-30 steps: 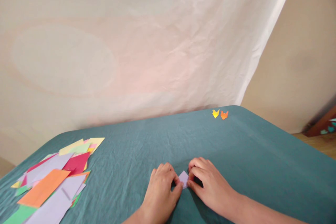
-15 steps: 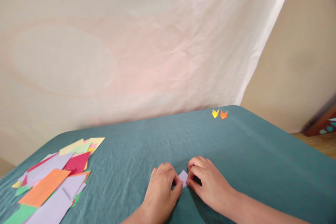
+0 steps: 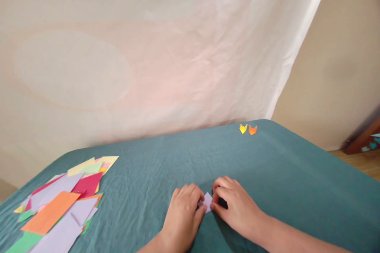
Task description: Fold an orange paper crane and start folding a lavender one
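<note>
A small folded piece of lilac paper [image 3: 208, 202] lies on the table between my two hands, one pointed corner facing away from me. At its left corner, my left hand [image 3: 184, 214] has thumb and forefinger on the paper, curled with a small gap between them. My right hand [image 3: 234, 205] pinches the right corner between thumb and fingertips, the other fingers bent in. My fingers cover both side corners of the paper.
Loose coloured paper sheets [image 3: 50, 212] lie heaped at the left of the green-covered table [image 3: 142, 178]. Near the far edge rest a yellow paper crane [image 3: 243, 129] and an orange paper crane [image 3: 252, 130]. A pale sheet [image 3: 154, 59] hangs behind the table.
My left forefinger has lifted slightly away from my left thumb, showing more of the paper's left side. My right hand has hardly moved.
</note>
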Demonstrator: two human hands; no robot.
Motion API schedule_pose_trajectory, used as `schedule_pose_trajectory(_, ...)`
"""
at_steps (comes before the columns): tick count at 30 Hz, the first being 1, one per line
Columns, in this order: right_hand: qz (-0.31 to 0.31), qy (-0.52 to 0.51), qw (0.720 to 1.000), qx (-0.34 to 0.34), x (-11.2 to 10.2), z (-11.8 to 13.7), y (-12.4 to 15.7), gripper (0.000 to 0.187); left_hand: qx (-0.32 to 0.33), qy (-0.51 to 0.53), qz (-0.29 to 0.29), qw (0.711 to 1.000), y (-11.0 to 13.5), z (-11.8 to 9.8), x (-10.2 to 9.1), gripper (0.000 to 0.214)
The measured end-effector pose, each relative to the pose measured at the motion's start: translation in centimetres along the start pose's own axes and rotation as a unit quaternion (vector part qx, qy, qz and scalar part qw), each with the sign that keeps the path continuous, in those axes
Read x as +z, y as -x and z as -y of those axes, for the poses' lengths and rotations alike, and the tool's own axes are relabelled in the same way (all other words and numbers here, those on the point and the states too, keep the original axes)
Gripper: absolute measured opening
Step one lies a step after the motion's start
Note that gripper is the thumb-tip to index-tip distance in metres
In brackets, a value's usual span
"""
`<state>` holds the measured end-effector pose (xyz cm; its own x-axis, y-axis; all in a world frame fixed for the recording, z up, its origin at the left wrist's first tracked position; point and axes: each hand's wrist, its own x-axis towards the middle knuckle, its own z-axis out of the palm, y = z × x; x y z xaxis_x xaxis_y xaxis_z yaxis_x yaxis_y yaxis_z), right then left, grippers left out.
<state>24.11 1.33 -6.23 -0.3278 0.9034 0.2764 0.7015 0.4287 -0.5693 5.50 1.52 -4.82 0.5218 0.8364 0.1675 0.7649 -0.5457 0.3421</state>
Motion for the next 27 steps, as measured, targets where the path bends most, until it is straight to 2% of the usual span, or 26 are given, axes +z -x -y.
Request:
schedule_pose_trajectory(4,-0.011,-0.013,1.000,0.005,0.0,-0.4,0.0,0.016,0.135,-0.034,0.025,0.990,0.1,0.5,-0.2,0.016)
schedule_pose_trajectory(7,-0.010,-0.025,0.999,-0.037,-0.5,-0.5,0.2,0.011,0.180,-0.076,0.042,0.980,0.2,0.6,-0.6,0.011)
schedule_pose_trajectory(11,0.000,0.023,0.985,-0.172,-1.2,-0.4,0.8,0.019,0.189,-0.125,0.067,0.972,0.4,0.3,-1.5,0.009)
schedule_pose_trajectory(14,0.001,0.081,0.971,-0.225,-1.1,-0.6,1.2,0.014,0.187,-0.149,0.089,0.967,0.5,0.3,-1.8,0.013)
schedule_pose_trajectory(18,0.023,0.124,0.964,-0.233,-0.5,-1.3,1.4,0.012,0.205,-0.189,0.109,0.954,0.5,0.4,-1.8,0.026)
schedule_pose_trajectory(22,0.033,0.133,0.967,-0.215,-0.7,-1.5,1.4,0.014,0.224,-0.217,0.118,0.943,0.7,0.5,-1.7,0.029)
schedule_pose_trajectory(27,0.049,0.142,0.968,-0.200,-1.4,-1.3,1.2,0.017,0.223,-0.217,0.127,0.942,0.9,0.9,-1.8,0.034)
